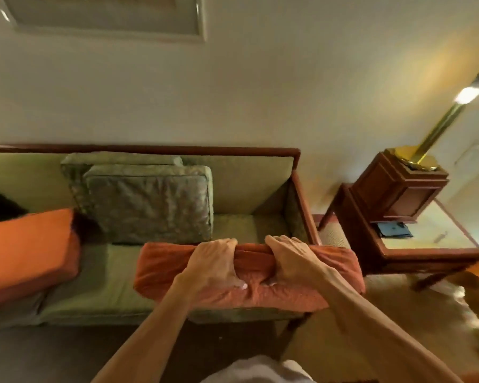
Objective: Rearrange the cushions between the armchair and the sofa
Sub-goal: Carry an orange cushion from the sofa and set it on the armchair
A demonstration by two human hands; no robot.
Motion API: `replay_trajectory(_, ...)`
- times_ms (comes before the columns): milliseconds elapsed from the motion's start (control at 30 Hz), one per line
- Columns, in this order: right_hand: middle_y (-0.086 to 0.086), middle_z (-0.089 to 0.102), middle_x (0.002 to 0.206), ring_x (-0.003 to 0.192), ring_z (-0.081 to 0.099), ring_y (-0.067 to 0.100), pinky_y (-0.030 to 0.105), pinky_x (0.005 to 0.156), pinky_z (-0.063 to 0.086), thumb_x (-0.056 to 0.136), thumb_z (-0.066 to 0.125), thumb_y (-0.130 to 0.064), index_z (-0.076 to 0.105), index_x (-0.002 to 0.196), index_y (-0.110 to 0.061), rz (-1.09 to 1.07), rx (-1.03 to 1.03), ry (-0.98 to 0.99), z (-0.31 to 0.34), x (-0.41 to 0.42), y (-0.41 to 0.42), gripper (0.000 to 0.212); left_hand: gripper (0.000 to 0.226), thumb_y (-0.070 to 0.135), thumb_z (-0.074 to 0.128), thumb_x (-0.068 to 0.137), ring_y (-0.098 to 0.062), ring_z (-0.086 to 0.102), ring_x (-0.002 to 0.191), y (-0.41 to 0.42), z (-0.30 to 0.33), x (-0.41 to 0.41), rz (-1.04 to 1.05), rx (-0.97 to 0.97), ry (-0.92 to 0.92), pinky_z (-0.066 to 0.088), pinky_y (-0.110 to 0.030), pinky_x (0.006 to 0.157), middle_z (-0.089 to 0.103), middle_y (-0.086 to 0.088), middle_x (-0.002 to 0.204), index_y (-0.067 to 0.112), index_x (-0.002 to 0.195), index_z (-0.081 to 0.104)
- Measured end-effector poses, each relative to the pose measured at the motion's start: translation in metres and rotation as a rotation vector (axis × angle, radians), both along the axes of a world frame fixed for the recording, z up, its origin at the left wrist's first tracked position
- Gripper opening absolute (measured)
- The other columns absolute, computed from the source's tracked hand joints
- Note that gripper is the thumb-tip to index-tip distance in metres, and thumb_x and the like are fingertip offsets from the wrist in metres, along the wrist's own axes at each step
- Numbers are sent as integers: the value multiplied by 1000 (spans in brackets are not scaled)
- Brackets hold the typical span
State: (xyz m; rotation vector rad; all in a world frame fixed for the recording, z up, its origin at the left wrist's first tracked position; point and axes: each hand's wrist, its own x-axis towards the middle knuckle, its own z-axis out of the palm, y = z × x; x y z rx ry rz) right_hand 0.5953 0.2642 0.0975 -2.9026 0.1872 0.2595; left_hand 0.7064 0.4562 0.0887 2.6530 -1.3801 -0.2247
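Placing an orange cushion (pixel 249 275) on the right end of the sofa (pixel 116 283): judged to be the step in hand, the cushion held level over the front of the seat, whether resting on it or just above cannot be told.

Left hand (pixel 208 265): fingers curled over the cushion's far edge, thumb dug into the near face; gripping, fabric bunched beneath.

Right hand (pixel 293 261): same hold, just beside the left, both near the cushion's middle.

Second orange cushion (pixel 31 252): on the seat at the left, well apart from the held one.

Green patterned cushions, two: front cushion (pixel 150 203) propped against the backrest, rear cushion (pixel 75 172) partly hidden behind it.

Worktop (pixel 426 239): wooden side table right of the sofa, carrying a lamp base (pixel 398 186).

Armchair: not in view.

Next move, as a judgement: lower or push the cushion back toward the backrest, clear of the green pair, then let go with both hands. Soft filling will sag if released unevenly.
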Motion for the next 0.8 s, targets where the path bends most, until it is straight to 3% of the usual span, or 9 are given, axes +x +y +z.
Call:
replay_trajectory(133, -2, 61, 113, 105, 56, 23, 40, 92, 41, 56, 81, -66, 46, 109, -23, 168, 14, -44, -9, 80, 23, 77, 91, 78, 71, 61, -20, 58, 113, 35, -6, 51, 153, 72, 37, 45, -37, 97, 59, 2, 126, 21, 127, 46)
replay_trajectory(267, -1, 61, 118, 107, 56, 22, 41, 96, 42, 58, 79, -66, 47, 117, -22, 313, 41, -34, -18, 163, 33, 80, 91, 79, 70, 58, -19, 56, 115, 56, -16, 104, 335, 75, 109, 43, -38, 97, 57, 5, 128, 25, 126, 44)
replay_trajectory(367, 1, 60, 114, 106, 56, 23, 41, 93, 41, 57, 79, -63, 46, 111, -21, 389, 53, 8, -35, 214, 31, 76, 87, 78, 75, 56, -18, 57, 113, 58, -32, 140, 404, 93, 140, 43, -38, 94, 58, 6, 124, 27, 120, 46)
replay_trajectory(500, 2, 58, 119, 108, 55, 25, 39, 94, 38, 62, 76, -66, 46, 117, -20, 400, 59, 106, -72, 255, 31, 79, 84, 71, 78, 56, -21, 56, 116, 50, -69, 177, 462, 161, 266, 42, -38, 94, 58, 5, 124, 26, 119, 48)
replay_trajectory(633, 5, 52, 133, 120, 48, 27, 43, 104, 34, 60, 69, -77, 41, 134, -17, 339, 38, 278, -131, 259, 33, 100, 97, 64, 76, 67, -27, 43, 134, 37, -128, 180, 464, 260, 396, 32, -39, 110, 46, -7, 145, 14, 142, 39)
replay_trajectory(800, 10, 58, 121, 109, 56, 31, 46, 94, 48, 45, 67, -79, 54, 127, -14, 212, -32, 160, -162, 263, 11, 106, 107, 82, 60, 61, -31, 37, 134, 29, -160, 193, 491, 182, 201, 22, -45, 114, 41, -8, 144, 18, 143, 35)
